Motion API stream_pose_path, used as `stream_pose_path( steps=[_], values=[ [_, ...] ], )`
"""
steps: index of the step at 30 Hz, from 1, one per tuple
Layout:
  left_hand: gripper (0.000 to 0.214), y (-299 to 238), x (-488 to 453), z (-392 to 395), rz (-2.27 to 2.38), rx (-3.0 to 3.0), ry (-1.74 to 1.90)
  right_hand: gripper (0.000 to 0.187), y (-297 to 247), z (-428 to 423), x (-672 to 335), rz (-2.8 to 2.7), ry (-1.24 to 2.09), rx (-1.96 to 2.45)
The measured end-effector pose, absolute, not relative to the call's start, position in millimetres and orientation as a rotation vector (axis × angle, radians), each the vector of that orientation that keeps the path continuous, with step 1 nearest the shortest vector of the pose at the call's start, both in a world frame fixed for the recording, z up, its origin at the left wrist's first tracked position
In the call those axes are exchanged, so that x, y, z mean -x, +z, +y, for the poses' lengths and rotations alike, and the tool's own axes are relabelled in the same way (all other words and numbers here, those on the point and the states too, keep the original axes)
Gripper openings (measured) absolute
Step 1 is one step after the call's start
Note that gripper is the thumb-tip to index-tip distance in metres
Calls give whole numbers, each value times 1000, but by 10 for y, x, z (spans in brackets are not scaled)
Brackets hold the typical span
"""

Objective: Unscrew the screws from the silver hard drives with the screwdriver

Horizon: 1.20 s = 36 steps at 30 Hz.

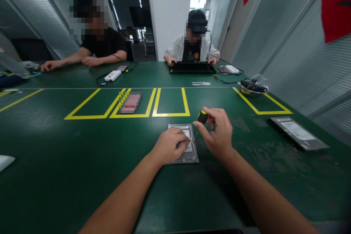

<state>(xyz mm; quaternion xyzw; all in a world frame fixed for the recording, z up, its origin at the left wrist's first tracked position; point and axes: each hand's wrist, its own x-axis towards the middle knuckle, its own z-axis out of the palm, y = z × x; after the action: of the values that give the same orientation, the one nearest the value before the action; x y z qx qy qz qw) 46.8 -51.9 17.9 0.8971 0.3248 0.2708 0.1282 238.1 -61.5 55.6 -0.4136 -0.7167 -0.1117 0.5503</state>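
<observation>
Head view: hard drive (192,153) lies flat on the green table (68,168), probably rigid, dense and smooth, best held by its side edges; left hand (170,145) rests curled over it, cannot tell if pinching anything; right hand (220,131) grasps a screwdriver (203,116) by its handle.

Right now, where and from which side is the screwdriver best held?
Hold the screwdriver by its stubby black-and-yellow handle, probably from above and the right: that thick end is uppermost, the thin shaft slants down over the hard drive, and the left grip covers much of the drive's left side. The right grip has the handle.
</observation>
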Motion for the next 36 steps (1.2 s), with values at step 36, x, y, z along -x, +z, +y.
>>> stream_pose_path(
  steps=[36],
  values=[
    [18,194,-460,-514,928,-2572,809,42,562,-626,-2403,-1722,-253,996]
  ],
)
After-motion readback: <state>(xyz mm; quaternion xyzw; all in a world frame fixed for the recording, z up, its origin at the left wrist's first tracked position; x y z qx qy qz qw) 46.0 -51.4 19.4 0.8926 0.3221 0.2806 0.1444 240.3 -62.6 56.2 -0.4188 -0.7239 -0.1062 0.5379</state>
